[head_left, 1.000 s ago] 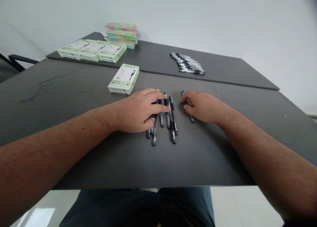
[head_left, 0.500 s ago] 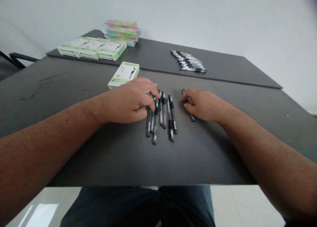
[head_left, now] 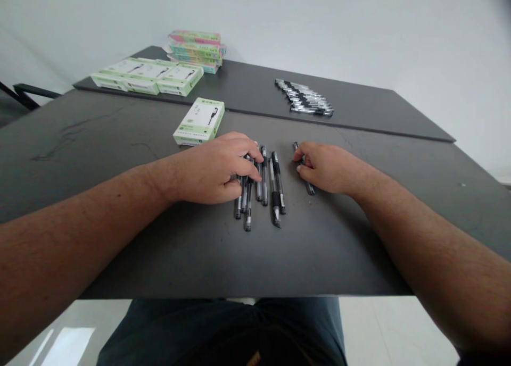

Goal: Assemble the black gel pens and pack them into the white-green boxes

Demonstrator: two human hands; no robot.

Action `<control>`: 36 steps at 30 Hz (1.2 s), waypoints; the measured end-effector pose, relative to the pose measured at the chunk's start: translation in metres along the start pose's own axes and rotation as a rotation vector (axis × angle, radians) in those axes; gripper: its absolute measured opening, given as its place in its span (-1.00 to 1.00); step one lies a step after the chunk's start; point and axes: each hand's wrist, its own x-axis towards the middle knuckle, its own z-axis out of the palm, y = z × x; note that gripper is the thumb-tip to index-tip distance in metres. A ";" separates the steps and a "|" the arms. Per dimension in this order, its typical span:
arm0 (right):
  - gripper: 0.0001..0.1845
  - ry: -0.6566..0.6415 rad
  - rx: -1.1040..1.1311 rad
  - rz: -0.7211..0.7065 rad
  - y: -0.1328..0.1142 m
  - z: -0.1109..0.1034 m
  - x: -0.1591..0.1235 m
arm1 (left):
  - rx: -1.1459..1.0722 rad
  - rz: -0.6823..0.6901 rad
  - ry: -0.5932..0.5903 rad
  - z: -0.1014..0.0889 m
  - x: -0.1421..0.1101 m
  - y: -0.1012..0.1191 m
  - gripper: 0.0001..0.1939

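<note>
Several clear gel pens with black grips [head_left: 264, 188] lie side by side on the dark table [head_left: 191, 259], tips and ends pointing toward and away from me. My left hand [head_left: 219, 169] rests over the left part of this row, fingers apart, its fingertips on or just above the pens and hiding their upper ends. To the right, my right hand [head_left: 323, 167] has thumb and fingers around a single pen [head_left: 310, 188] that lies slanted on the table, apart from the row. A green-and-white pen box [head_left: 202, 121] lies just beyond my left hand.
On the raised far board sit several green-and-white boxes [head_left: 146, 76] at left and a stack of pink and green packets [head_left: 195, 51] behind them. Another group of pens [head_left: 304, 98] lies at the right of that board. The table's near edge [head_left: 247, 297] is before my lap.
My left hand drew back left off the pens, showing more of them, then moved slightly right over them again. My right hand stays in place on its pen.
</note>
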 end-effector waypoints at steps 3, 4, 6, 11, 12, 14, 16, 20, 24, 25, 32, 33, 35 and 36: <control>-0.61 0.001 -0.005 0.004 -0.001 -0.001 0.000 | 0.014 -0.005 -0.005 0.003 0.001 0.001 -0.55; -0.61 0.000 -0.007 0.006 -0.001 -0.001 0.000 | 0.021 -0.011 -0.007 0.004 0.002 0.001 -0.53; -0.60 -0.009 -0.008 0.013 -0.002 -0.002 0.000 | 0.028 -0.013 -0.016 0.006 0.002 0.003 -0.48; -0.60 -0.014 -0.008 0.015 -0.003 -0.003 0.000 | 0.027 0.006 -0.009 0.009 0.004 0.009 -0.42; -0.60 -0.011 -0.008 0.011 -0.003 -0.003 -0.001 | 0.030 0.009 -0.004 0.010 0.005 0.010 -0.39; -0.61 -0.008 -0.008 0.008 -0.003 -0.003 -0.001 | 0.037 0.022 -0.001 0.012 0.005 0.012 -0.35; -0.62 -0.006 -0.008 0.007 -0.002 -0.003 0.000 | 0.042 0.040 -0.003 0.014 0.006 0.014 -0.35; -0.65 0.007 -0.001 -0.002 -0.001 -0.003 0.000 | 0.042 0.041 0.002 0.015 0.006 0.015 -0.37; -0.64 0.032 0.034 -0.031 -0.002 -0.001 -0.001 | 0.031 0.016 0.013 0.011 0.005 0.011 -0.38; -0.64 0.046 0.047 -0.045 -0.002 0.000 -0.002 | 0.029 0.009 0.018 0.011 0.004 0.010 -0.37; -0.68 0.087 0.074 -0.173 -0.001 0.005 -0.003 | 0.029 -0.016 0.028 0.010 0.002 0.006 -0.39; -0.70 0.065 0.069 -0.175 -0.001 0.004 -0.003 | 0.033 -0.014 0.023 0.009 0.002 0.006 -0.39; -0.73 0.015 0.061 -0.160 -0.001 0.001 -0.004 | 0.040 -0.010 0.015 0.009 0.002 0.006 -0.39; -0.73 -0.008 0.059 -0.150 -0.001 0.000 -0.005 | 0.040 -0.009 0.013 0.008 0.002 0.006 -0.40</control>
